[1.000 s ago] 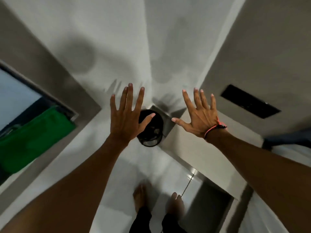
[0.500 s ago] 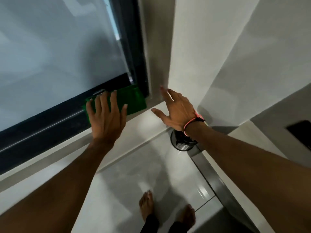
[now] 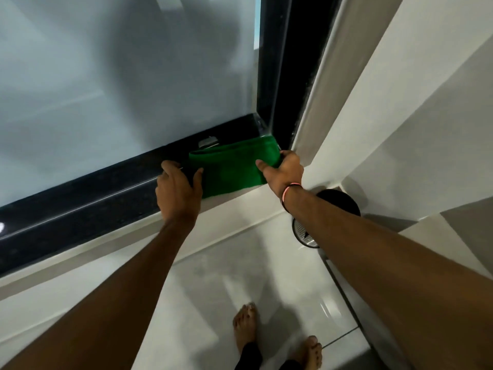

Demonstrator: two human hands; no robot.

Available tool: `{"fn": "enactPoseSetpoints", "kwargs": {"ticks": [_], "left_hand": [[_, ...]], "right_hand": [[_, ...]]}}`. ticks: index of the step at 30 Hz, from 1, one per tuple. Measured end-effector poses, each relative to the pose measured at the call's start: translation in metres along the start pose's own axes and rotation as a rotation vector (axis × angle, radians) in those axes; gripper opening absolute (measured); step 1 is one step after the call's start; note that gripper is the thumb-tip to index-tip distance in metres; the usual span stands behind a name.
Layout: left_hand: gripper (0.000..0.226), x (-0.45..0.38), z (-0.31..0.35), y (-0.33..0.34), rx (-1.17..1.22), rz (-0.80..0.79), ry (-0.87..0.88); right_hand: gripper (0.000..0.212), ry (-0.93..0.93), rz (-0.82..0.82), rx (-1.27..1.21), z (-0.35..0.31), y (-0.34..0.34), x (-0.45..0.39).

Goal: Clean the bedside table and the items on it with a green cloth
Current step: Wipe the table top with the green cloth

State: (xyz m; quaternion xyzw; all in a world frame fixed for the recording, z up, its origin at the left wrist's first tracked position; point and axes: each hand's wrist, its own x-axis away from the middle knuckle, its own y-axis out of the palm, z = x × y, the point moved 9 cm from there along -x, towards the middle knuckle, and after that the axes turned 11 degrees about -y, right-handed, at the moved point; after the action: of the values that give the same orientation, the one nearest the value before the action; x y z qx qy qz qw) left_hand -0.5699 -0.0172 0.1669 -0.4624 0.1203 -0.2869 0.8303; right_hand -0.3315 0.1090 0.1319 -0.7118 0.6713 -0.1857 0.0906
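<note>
A folded green cloth point(image 3: 232, 166) lies on the dark window sill point(image 3: 88, 206), tucked into the right corner of the black frame. My left hand point(image 3: 177, 192) rests on the sill at the cloth's left edge, thumb touching the fabric. My right hand point(image 3: 282, 169), with a pink band on the wrist, pinches the cloth's right end between thumb and fingers. The bedside table is out of view.
Frosted window glass point(image 3: 120, 76) fills the upper left. A black round bin point(image 3: 328, 217) stands on the floor under my right forearm, in the corner by the white wall point(image 3: 386, 116). My bare feet point(image 3: 245, 327) stand on glossy light tiles.
The view swung from the room corner to the window. Both hands went from spread in the air down to the sill, and the right hand took hold of the green cloth.
</note>
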Motion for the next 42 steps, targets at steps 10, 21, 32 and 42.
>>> {"fn": "enactPoseSetpoints", "kwargs": {"ticks": [10, 21, 32, 42], "left_hand": [[0.038, 0.038, 0.041, 0.008, 0.029, -0.037, 0.277], [0.026, 0.169, 0.138, 0.125, 0.032, -0.371, 0.481], [0.033, 0.417, 0.255, 0.297, -0.032, -0.772, 0.924], [0.025, 0.582, 0.179, 0.409, -0.198, -1.103, 1.326]], "right_hand": [[0.018, 0.210, -0.128, -0.307, 0.037, -0.016, 0.011], [0.027, 0.386, 0.023, -0.274, 0.154, -0.209, 0.039], [0.030, 0.676, 0.487, -0.323, 0.336, -0.467, 0.177], [0.027, 0.949, 0.616, -0.023, 0.483, -0.503, 0.321]]}}
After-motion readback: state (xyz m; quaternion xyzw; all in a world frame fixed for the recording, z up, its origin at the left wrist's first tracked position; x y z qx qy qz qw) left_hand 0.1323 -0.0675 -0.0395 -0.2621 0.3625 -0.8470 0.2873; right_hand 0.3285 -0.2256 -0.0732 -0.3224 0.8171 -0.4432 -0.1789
